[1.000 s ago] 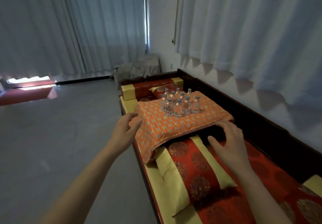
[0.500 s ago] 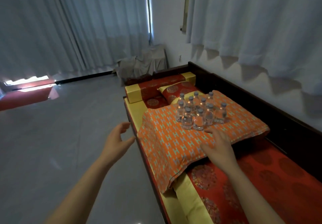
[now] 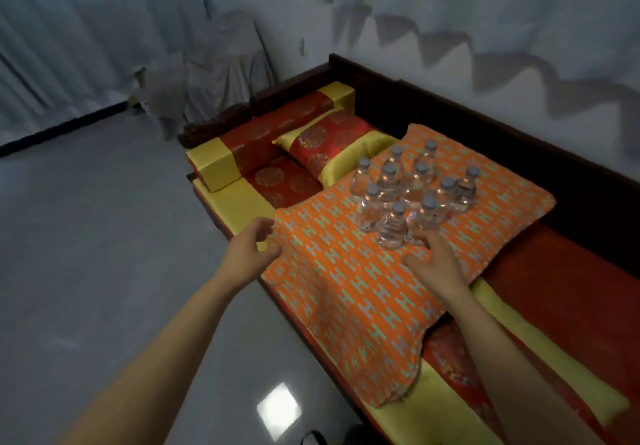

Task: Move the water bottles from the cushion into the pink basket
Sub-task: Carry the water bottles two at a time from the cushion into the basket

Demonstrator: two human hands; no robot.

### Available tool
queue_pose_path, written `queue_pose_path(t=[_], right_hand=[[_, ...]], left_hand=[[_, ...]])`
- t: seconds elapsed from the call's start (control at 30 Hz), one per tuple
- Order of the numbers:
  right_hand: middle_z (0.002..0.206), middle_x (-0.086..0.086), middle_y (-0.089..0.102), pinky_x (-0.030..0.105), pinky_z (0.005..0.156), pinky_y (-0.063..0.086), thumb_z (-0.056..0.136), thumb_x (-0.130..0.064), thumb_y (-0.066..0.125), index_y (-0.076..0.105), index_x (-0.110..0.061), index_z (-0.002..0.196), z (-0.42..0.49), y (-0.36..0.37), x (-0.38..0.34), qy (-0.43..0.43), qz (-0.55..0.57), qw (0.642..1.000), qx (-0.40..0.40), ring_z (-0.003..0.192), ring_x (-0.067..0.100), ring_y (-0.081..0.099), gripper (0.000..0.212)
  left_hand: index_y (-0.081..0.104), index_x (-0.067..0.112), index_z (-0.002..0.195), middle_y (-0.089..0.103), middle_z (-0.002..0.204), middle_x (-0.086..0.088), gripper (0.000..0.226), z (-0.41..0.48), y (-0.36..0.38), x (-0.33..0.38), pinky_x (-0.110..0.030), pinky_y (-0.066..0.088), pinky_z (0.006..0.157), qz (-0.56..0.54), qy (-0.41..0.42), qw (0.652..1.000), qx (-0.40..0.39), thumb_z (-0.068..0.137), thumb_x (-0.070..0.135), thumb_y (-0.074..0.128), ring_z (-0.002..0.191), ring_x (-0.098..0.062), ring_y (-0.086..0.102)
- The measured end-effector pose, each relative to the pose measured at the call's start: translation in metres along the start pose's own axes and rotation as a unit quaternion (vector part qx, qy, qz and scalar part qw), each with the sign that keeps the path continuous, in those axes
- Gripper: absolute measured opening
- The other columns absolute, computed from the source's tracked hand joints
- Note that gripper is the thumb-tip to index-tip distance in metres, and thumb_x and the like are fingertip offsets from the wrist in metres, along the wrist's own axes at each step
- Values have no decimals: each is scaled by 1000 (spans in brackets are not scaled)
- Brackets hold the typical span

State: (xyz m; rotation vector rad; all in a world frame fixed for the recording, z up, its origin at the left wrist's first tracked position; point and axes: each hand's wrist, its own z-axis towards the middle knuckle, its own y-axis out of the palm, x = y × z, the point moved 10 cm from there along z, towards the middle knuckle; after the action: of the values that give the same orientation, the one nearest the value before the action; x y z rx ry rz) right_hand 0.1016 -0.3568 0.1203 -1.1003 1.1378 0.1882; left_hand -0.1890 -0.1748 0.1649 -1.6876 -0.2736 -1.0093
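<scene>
Head view: right hand [image 3: 434,264], fingers spread, has advanced to the nearest water bottles [image 3: 412,195] on the orange cushion [image 3: 346,288]; left hand [image 3: 251,254] hovers open; nothing grasped yet

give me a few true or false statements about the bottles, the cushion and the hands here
1. The clear plastic water bottles stand upright in a cluster on the orange patterned cushion. True.
2. The left hand holds a bottle. False: it is empty, open beside the cushion's edge.
3. The right hand reaches the nearest bottles. True.
4. A pink basket sits on the cushion. False: no basket is in view.
5. The cushion lies on the grey floor. False: it lies on the red and yellow bench.
</scene>
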Motion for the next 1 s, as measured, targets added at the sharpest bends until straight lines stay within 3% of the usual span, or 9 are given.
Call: queue_pose_path(t=[0.1, 0.3, 0.47, 0.6, 0.77, 0.9, 1.0], right_hand=[[122, 6, 55, 29, 86, 38, 73, -14, 75, 57, -18, 115, 21, 17, 18, 52, 8, 999, 13, 112, 23, 53, 46], [126, -6, 50, 30, 89, 39, 68, -27, 84, 46, -21, 133, 72, 32, 54, 118, 50, 988, 80, 112, 11, 48, 75], [132, 9, 54, 49, 100, 43, 64, -23, 88, 46, -13, 135, 104, 47, 70, 127, 72, 986, 86, 121, 27, 51, 83], [121, 10, 58, 54, 92, 45, 61, -11, 87, 50, -10, 128, 115, 67, 92, 175, 75, 977, 99, 112, 29, 55, 77], [130, 11, 53, 32, 97, 39, 55, -21, 86, 50, -13, 132, 123, 78, 98, 202, -27, 970, 136, 120, 27, 49, 85], [142, 11, 44, 31, 110, 29, 69, -30, 76, 45, -9, 138, 131, 88, 88, 176, -146, 964, 137, 134, 29, 37, 79], [140, 19, 43, 40, 100, 39, 66, -26, 81, 45, -4, 137, 124, 87, 92, 226, -95, 947, 208, 123, 36, 44, 82]], left_hand=[[51, 10, 129, 62, 120, -8, 52, 55, 42, -4, -25, 42, 88, -13, 26, 997, -70, 82, 16, 71, 107, -16, 55], [47, 16, 132, 57, 123, -4, 70, 153, 133, -6, -29, 42, 81, -37, 46, 977, -205, 72, 30, 82, 108, -19, 56], [34, 18, 144, 43, 138, 0, 97, 193, 181, -5, -32, 40, 99, -52, 59, 959, -273, 64, 34, 86, 125, -17, 44], [20, 22, 150, 27, 154, -2, 116, 223, 218, 5, -38, 29, 114, -25, 96, 936, -337, 59, 36, 89, 141, -17, 27], [20, 24, 150, 30, 152, -2, 115, 242, 256, 12, -40, 29, 114, -20, 128, 910, -394, 59, 30, 90, 140, -19, 28], [28, 11, 147, 41, 145, -11, 106, 253, 279, 18, -47, 34, 109, -18, 161, 887, -433, 61, 24, 89, 135, -26, 39], [32, 11, 145, 47, 141, -10, 96, 257, 292, 21, -48, 41, 104, -20, 178, 876, -448, 66, 21, 86, 130, -25, 45]])
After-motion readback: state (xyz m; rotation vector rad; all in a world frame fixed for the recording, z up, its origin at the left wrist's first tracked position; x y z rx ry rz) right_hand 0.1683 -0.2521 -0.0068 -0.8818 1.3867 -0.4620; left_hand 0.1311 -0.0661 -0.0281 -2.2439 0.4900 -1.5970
